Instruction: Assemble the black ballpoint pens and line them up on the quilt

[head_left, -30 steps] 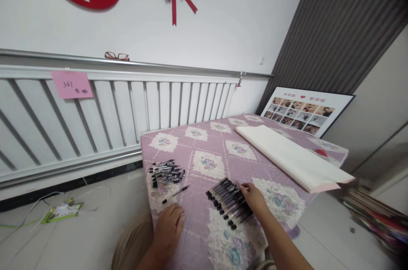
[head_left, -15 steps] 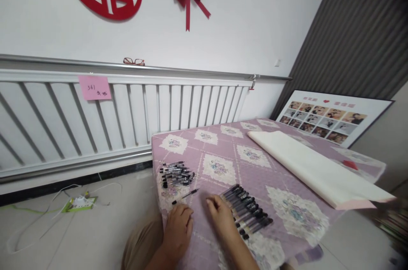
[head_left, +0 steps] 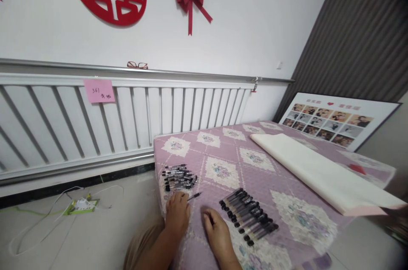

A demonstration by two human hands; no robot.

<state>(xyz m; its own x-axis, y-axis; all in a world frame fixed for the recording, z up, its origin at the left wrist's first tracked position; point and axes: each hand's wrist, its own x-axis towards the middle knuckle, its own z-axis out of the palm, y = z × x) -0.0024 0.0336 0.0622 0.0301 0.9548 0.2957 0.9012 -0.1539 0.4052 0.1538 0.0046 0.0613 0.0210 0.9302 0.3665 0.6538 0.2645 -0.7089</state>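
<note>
"361" is written by hand on a pink note [head_left: 99, 91] fixed to a white radiator [head_left: 188, 108]; the smaller characters beside the number cannot be made out. A double-happiness character is formed by a red cut-out [head_left: 106, 18] on the wall, its top cropped by the frame. The heading on a photo board [head_left: 338, 119] is blurred, though a small red heart is visible in it. Any print on the pens is too small to be read.

The near end of a single pen [head_left: 195, 196] is hidden by the left hand [head_left: 177, 210] — whether it is gripped cannot be told. Its long axis is slanted up to the right, beside a loose pile of pens [head_left: 179, 178] laid mostly crosswise. The right hand [head_left: 218, 232] is held loosely curled over the floral cloth [head_left: 197, 248]; whether its fingertips meet cannot be told. Just beside it, a row of pens [head_left: 248, 215] is laid side by side, their long axes slanted up to the right.
</note>
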